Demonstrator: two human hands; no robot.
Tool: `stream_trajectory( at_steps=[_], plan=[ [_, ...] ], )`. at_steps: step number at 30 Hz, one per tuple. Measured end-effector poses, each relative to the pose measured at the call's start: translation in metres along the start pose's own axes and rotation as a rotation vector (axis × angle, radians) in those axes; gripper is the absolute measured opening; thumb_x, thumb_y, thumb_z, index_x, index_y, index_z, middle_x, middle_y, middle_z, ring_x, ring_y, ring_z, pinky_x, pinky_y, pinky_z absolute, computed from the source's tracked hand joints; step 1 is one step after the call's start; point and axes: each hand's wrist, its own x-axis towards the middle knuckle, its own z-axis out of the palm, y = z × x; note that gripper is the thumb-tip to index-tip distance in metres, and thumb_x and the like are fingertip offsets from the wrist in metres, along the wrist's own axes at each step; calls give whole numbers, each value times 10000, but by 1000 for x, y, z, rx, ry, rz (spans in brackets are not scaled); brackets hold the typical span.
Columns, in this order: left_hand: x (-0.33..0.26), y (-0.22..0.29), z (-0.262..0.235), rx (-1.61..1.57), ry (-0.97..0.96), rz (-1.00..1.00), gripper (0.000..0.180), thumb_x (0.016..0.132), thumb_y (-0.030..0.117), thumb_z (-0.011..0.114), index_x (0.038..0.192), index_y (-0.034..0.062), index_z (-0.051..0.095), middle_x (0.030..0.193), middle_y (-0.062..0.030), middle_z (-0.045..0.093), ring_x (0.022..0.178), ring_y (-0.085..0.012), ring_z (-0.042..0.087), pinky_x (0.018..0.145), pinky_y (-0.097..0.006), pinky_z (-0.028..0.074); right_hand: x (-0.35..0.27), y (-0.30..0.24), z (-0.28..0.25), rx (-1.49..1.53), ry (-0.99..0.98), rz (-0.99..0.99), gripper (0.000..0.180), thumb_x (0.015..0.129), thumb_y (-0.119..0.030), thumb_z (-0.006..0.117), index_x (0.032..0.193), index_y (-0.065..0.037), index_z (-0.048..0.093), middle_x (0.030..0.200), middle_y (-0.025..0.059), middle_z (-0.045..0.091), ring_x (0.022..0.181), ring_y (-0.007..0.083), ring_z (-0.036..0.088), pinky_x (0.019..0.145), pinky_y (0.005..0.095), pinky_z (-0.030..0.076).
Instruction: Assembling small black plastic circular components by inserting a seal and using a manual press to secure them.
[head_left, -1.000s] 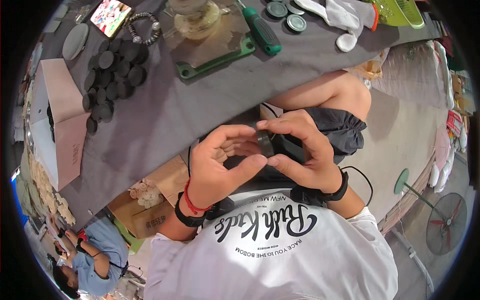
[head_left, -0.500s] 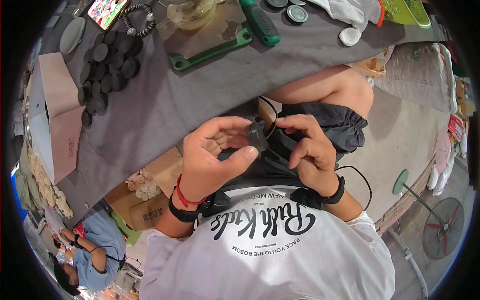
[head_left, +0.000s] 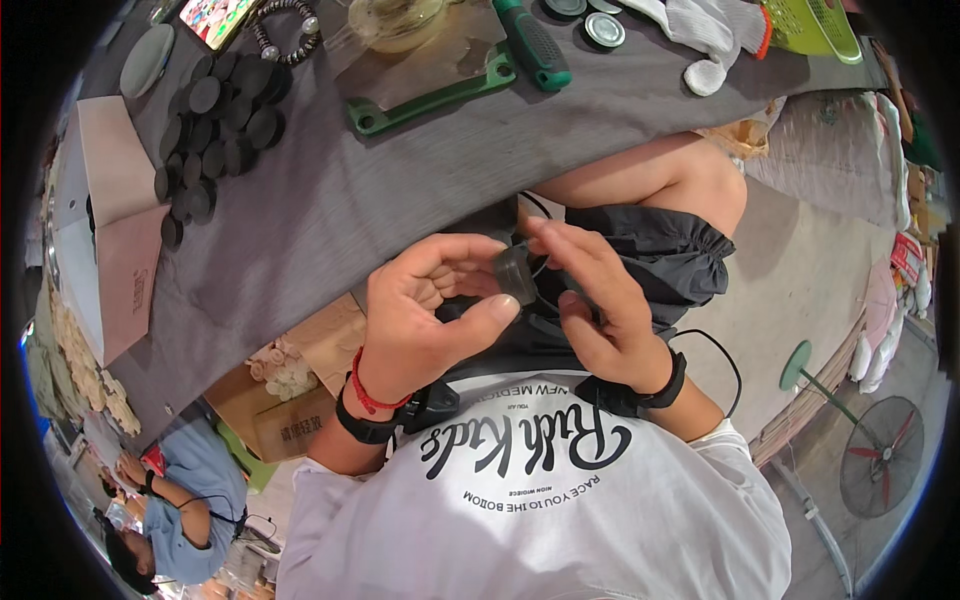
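Note:
Over my lap, my left hand (head_left: 430, 305) pinches a small round black cap (head_left: 514, 276) on edge between thumb and fingers. It looks like a thick disc with a ridged side, much like those on the table. My right hand (head_left: 606, 300) is beside it, fingers stretched out and thumb apart. Its index fingertip comes close to the cap's upper right edge; whether it touches, I cannot tell. A pile of black round caps (head_left: 212, 135) lies on the grey cloth at the far left.
On the grey-clothed table (head_left: 330, 210) are a green-framed board (head_left: 430, 95), a green-and-black tool handle (head_left: 537, 48), metal lids (head_left: 604, 30), white gloves (head_left: 705, 45) and a beaded bracelet (head_left: 285, 35). A cardboard box (head_left: 290, 410) sits below. A fan (head_left: 880, 455) stands right; a co-worker (head_left: 195, 500) is lower left.
My right hand has moved left and closer to the cap, its bent fingers now straightened. My left hand keeps its hold, and the cap has turned slightly. The view has shifted a little.

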Motion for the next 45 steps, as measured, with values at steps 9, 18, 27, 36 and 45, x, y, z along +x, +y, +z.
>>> stream_trajectory(
  at_steps=[9,18,27,36,45],
  plan=[
    [1,2,-6,14,8,-1,378,749,-32,692,1100,-62,556,986,-114,648,901,-138,627,822,-260,509,1,5,-3,8,48,-28,296,621,179,433,775,-14,596,1130,176,568,990,273,558,820,331,464],
    [1,2,-2,60,-20,11,387,745,-20,701,1103,-57,558,993,-115,648,918,-139,628,822,-253,506,11,-6,4,108,-30,107,492,617,200,409,1022,0,606,1198,176,538,1005,260,572,875,323,453],
    [1,3,0,117,-11,3,397,736,-24,704,1102,-66,556,1001,-108,642,888,-129,625,815,-251,508,-1,10,-2,-31,21,35,251,593,179,452,727,-10,547,1131,171,566,1010,310,564,851,345,465],
    [1,3,-1,123,-15,4,387,739,-30,692,1100,-66,556,999,-107,640,902,-133,625,820,-254,508,5,3,-4,-98,-58,33,461,615,180,452,1008,-12,595,1143,175,558,1018,303,577,861,337,461],
    [2,2,-1,82,-33,-17,368,752,-37,658,1103,-68,550,1015,-109,631,919,-134,618,837,-256,499,4,4,0,-37,68,89,342,659,164,454,930,3,587,1083,157,579,923,231,602,741,277,483]
  ],
)
